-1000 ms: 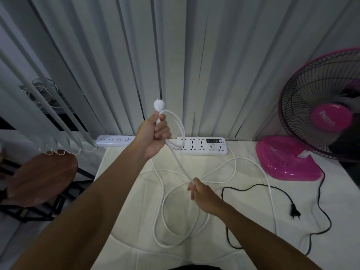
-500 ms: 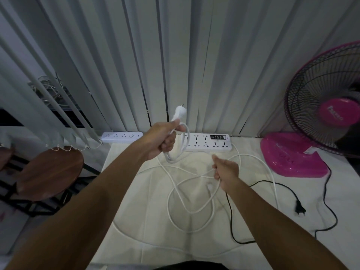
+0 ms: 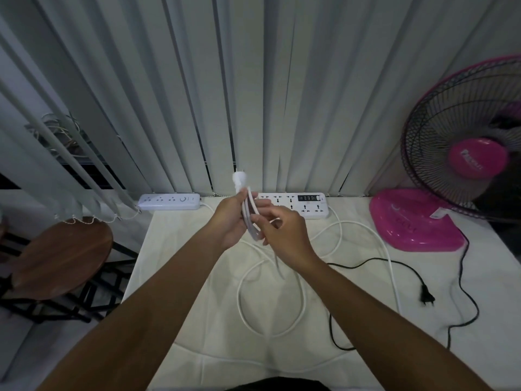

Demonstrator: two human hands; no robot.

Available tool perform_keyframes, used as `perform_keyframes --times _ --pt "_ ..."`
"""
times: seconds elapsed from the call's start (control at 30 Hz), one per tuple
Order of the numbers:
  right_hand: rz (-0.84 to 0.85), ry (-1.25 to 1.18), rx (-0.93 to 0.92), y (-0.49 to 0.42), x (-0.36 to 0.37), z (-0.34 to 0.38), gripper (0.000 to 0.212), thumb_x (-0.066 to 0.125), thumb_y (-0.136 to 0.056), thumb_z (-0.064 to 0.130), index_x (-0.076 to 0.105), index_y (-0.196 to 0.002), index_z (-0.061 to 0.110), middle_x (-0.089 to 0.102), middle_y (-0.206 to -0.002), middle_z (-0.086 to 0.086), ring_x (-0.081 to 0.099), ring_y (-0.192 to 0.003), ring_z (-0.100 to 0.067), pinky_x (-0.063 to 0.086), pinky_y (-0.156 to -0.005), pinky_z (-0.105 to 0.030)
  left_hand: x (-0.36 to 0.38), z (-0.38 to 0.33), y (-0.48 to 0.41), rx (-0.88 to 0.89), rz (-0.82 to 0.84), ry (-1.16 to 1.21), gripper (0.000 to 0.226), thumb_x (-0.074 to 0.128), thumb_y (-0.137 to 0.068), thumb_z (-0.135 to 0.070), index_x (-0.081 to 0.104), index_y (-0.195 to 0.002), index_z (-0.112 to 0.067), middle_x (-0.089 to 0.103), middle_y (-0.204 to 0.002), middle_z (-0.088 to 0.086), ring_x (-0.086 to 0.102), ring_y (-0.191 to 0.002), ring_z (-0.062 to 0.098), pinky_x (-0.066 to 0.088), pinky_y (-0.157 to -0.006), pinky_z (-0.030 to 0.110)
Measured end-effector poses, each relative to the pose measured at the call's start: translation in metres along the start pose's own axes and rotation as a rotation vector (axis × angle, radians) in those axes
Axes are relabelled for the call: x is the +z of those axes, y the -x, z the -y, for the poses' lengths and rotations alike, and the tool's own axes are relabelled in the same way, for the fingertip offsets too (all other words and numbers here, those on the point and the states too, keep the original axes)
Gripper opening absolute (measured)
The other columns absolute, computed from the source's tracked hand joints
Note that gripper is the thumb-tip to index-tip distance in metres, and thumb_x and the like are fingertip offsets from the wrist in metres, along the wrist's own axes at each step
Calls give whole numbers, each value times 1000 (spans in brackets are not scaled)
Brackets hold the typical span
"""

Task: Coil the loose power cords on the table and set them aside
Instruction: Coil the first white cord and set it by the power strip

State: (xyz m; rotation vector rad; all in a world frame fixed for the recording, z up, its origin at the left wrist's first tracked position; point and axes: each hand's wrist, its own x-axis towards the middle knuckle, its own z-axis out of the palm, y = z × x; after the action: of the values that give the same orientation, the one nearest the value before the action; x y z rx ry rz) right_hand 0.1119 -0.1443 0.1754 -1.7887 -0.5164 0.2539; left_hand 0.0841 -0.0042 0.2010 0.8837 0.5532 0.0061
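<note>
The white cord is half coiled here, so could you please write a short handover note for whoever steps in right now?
Left hand: shut on the white cord, holding the first few loops with the white plug pointing up.
Right hand: shut on the white cord, laying another loop against the bundle.
Done: only those few loops. Most of the white cord lies loose on the table, leading to the large power strip.
Left: finish the coil and set it aside; then the black cord of the pink fan, untouched, black plug lying free.

White cord (image 3: 303, 301), black cord (image 3: 462, 280), pink fan base (image 3: 414, 224).
</note>
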Motion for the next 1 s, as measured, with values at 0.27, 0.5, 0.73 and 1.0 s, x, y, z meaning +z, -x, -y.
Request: perform_keyframes --times 0.27,0.5,0.73,1.0 --pt "190 227 92 35 -9 -89 18 50 -103 25 59 -87 21 68 -77 4 60 -69 3 43 -63 -9 -7 -26 -6 79 -61 313 39 35 -107 -34 52 -78 -14 33 -48 -4 32 -41 13 48 -56 26" --pt "183 306 92 33 -8 -109 22 47 -105 26 54 -84 29 59 -77 32 55 -72 10 38 -64 -6 -13 -41 -1 63 -21 249 43 33 -106 -37 51 -72 -17 24 -47 -6 17 -36 9 31 -43 20" --pt "105 218 133 7 6 -106 17 57 -100 26 64 -85 21 60 -67 13 54 -62 3 39 -59 -9 -38 -57 1 66 4 158 35 43 -103 -35 52 -74 -18 23 -45 -7 18 -35 8 21 -43 21" --pt "214 282 235 -32 36 -117 23 48 -105 23 71 -102 22 72 -93 16 62 -83 10 40 -71 -2 -71 -96 -8 163 106 216 36 43 -103 -34 54 -72 -18 26 -43 -7 18 -34 7 16 -41 23"
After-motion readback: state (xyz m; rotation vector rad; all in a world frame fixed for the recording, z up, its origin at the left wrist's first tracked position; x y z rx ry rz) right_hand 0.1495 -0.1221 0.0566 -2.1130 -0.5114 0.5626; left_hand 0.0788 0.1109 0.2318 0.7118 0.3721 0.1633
